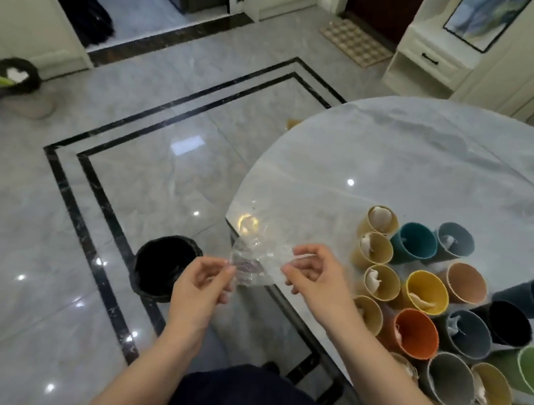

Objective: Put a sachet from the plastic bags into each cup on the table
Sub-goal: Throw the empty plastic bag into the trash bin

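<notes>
Just off the bench's (pixel 435 164) left edge, I see my left hand (pixel 200 290) and right hand (pixel 315 274) each pinching a crumpled clear plastic bag (pixel 256 259) between fingers. Coloured cups (pixel 424 293) crowd the bench's near right part, several holding white sachets (pixel 373 279).

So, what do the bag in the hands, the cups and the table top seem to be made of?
Bag: thin clear plastic film, glossy; it crinkles and the floor shows through it.
Cups: probably felt or a similar fabric, matte, with slightly fuzzy rims; paper cannot be excluded.
Table top: polished marble or a marble-look slab; grey veins, sharp lamp reflections.
</notes>
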